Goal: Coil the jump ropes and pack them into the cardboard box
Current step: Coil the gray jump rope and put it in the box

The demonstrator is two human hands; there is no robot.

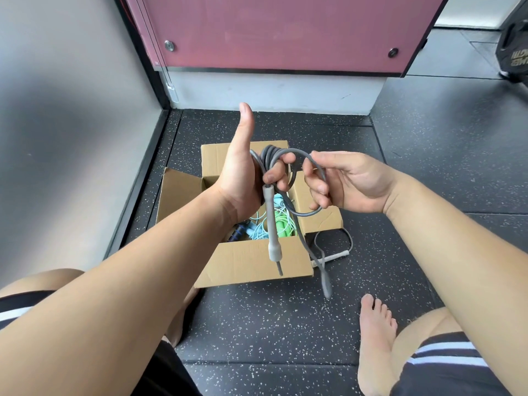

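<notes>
We grip the coiled grey jump rope (270, 159) in our left hand (240, 178), thumb raised; our right hand (351, 184) beside it pinches a loop, cardboard box (234, 264) below both

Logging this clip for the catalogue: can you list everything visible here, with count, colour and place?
grey jump rope: one, grey, coiled in the left hand, one handle hanging down
cardboard box: one, brown, open on the floor ahead
ropes in the box: several, light blue, green, dark blue; exact count unclear
cord on the floor: one, grey with a pale handle, right of the box
weight plate: one, black, top right
wall panel: one, dusky pink, behind the box
floor: dark, speckled
left hand: grips the coils, thumb up
right hand: pinches a loop of the grey jump rope
bare foot: one, lower right
</notes>
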